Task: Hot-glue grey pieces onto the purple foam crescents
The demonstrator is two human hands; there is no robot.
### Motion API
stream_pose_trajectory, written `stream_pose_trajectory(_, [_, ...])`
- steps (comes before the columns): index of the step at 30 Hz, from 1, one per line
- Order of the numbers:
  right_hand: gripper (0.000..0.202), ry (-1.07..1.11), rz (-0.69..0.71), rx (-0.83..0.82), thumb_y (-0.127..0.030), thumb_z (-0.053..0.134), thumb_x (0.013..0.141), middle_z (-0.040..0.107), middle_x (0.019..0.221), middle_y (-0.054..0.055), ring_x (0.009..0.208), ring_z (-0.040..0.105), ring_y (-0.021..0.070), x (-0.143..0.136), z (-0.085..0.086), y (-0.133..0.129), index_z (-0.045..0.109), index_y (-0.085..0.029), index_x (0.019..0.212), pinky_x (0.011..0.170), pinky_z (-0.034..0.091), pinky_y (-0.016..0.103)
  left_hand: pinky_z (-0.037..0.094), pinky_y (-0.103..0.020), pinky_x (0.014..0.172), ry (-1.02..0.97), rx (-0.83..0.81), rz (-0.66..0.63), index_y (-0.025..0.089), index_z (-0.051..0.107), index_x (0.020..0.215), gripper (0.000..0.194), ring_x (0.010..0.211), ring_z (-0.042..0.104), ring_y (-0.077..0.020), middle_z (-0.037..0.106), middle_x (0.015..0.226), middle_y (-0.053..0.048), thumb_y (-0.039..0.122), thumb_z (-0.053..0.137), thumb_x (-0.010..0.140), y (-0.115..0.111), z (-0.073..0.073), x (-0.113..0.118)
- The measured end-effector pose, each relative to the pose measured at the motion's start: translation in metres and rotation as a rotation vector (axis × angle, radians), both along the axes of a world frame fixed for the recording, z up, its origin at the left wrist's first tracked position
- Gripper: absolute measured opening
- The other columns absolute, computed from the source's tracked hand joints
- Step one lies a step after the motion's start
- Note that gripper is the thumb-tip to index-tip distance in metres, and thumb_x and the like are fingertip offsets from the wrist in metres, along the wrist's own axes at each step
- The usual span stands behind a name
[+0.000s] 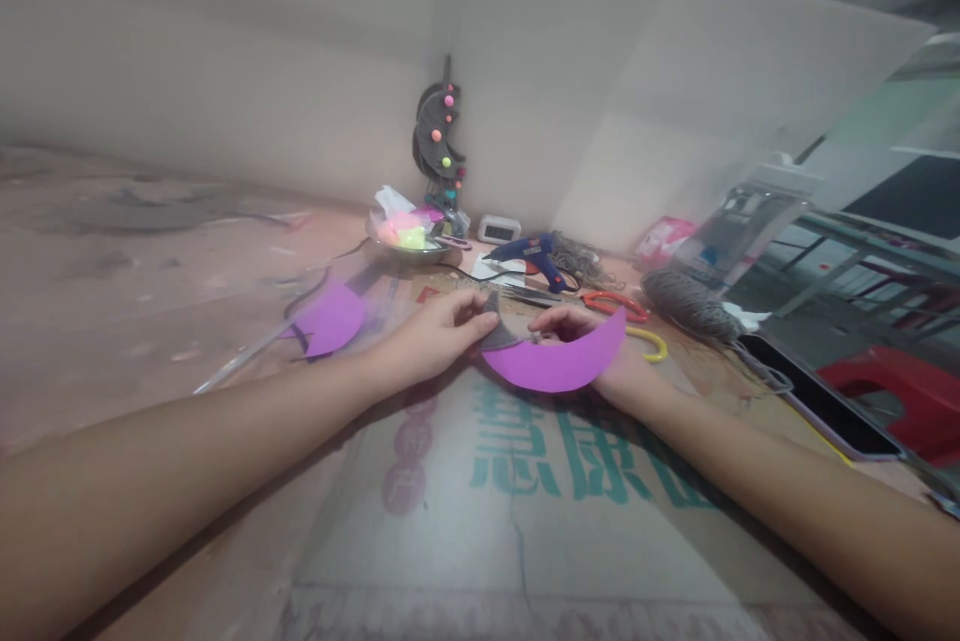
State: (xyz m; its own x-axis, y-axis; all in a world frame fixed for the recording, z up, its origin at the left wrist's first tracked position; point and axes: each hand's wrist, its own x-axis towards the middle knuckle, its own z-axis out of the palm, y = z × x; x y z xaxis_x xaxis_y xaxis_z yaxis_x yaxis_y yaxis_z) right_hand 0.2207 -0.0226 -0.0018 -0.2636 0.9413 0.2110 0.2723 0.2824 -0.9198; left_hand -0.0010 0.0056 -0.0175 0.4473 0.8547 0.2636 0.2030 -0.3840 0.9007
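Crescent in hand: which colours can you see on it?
The crescent is purple, with grey at one end; head view.

The purple crescent [555, 367] covers part of the right hand [576, 323], so what its fingertips grip cannot be made out. Left forearm [187, 466] and right forearm [780, 481] run out of the picture; the bottom edge cuts the cardboard sheet [390, 561]. The digital clock [499, 229] is too small to read, the grey patch [142, 209] at far left blurred

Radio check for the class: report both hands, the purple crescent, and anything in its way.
Left hand pinching purple crescent by its grey end. Right hand behind other end, grip unclear. Glue gun beyond, not touching.
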Motion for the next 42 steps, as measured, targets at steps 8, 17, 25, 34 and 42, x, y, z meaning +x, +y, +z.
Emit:
stream_pose_trajectory(8, [0.024,-0.057,-0.069,0.013,-0.04,0.072,0.071,0.067,0.071,0.003,0.063,0.059,0.014,-0.008,0.006,-0.005,0.065,-0.017,0.072,0.06,0.046,0.027,0.034,-0.022,0.054,0.052,0.036,-0.017,0.018,0.05,0.079,0.024,0.06,0.045,-0.0107,0.048,0.066,0.003,0.04,0.05,0.088,-0.004,0.004,0.0])
stream_pose_trajectory(17, [0.025,-0.021,-0.084,-0.057,-0.04,0.072,0.07,0.066,0.069,0.002,0.059,0.057,0.0126,-0.008,0.002,-0.005,0.064,-0.017,0.074,0.057,0.045,0.026,0.036,-0.023,0.056,0.09,0.063,-0.069,0.018,0.051,0.078,0.024,0.063,0.047,-0.0115,0.05,0.068,0.003,0.04,0.05,0.088,-0.005,0.006,-0.001])
stream_pose_trajectory(25, [0.024,-0.042,-0.086,-0.042,-0.041,0.071,0.072,0.067,0.071,0.002,0.06,0.059,0.0131,-0.006,-0.002,-0.002,0.064,-0.017,0.075,0.057,0.046,0.026,0.035,-0.022,0.055,0.075,0.027,-0.1,0.017,0.049,0.078,0.024,0.061,0.046,-0.0109,0.049,0.066,0.003,0.04,0.05,0.088,-0.006,0.007,-0.001])
stream_pose_trajectory(34, [0.027,-0.112,-0.053,-0.004,-0.044,0.069,0.071,0.066,0.068,0.002,0.06,0.057,0.0139,-0.007,0.001,-0.002,0.065,-0.017,0.072,0.058,0.045,0.027,0.033,-0.022,0.053,0.012,-0.03,-0.124,0.017,0.049,0.078,0.023,0.057,0.044,-0.0091,0.047,0.064,0.005,0.037,0.051,0.088,-0.008,0.011,0.0])
stream_pose_trajectory(42, [0.022,-0.192,-0.02,0.062,-0.039,0.064,0.077,0.069,0.075,0.005,0.067,0.061,0.0168,-0.006,0.002,-0.004,0.067,-0.017,0.074,0.065,0.047,0.03,0.031,-0.02,0.05,-0.043,-0.071,-0.14,0.017,0.05,0.08,0.023,0.054,0.044,-0.0074,0.048,0.062,0.005,0.038,0.052,0.088,-0.006,0.008,0.0])
